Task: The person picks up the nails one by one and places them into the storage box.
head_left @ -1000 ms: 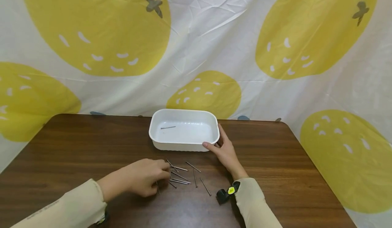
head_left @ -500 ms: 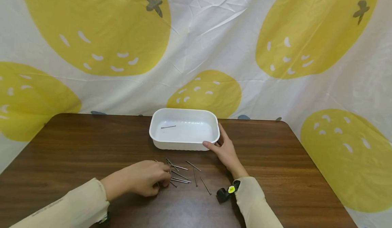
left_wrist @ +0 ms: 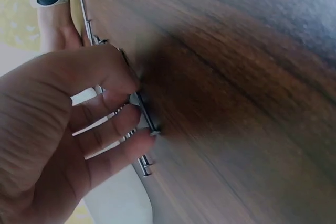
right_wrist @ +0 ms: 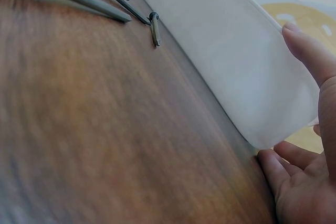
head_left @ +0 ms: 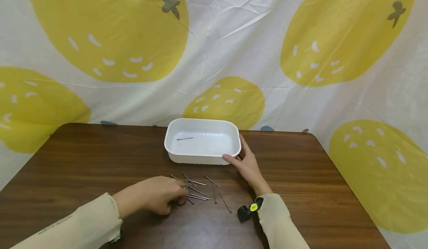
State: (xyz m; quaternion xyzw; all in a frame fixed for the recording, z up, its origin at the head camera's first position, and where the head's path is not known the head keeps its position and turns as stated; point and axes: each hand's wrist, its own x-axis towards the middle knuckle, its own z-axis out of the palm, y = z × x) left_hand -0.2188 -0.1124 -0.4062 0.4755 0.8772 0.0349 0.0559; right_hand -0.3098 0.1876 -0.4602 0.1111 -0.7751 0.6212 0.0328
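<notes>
My left hand (head_left: 156, 195) is low over the table at the left side of a loose group of nails. In the left wrist view, its thumb and fingertips pinch a nail (left_wrist: 147, 115) lying close to the wood, the flat head sticking out past the fingers. My right hand (head_left: 248, 168) grips the near right corner of a white rectangular tub (head_left: 197, 159), thumb on the rim and fingers around the side. One nail (head_left: 185, 138) lies inside the tub. Several others, such as a separate nail (head_left: 225, 203) at the right, are scattered in front of it.
The brown wooden table (head_left: 301, 189) reaches back to a white cloth (head_left: 230, 52) printed with yellow fruit shapes. A black wrist camera (head_left: 244, 213) sits at the right cuff, near the rightmost nail.
My left hand has edged slightly right and toward me, uncovering a nail behind its knuckles. The nail at its fingertips has tilted lower. My right hand keeps its grip on the tub.
</notes>
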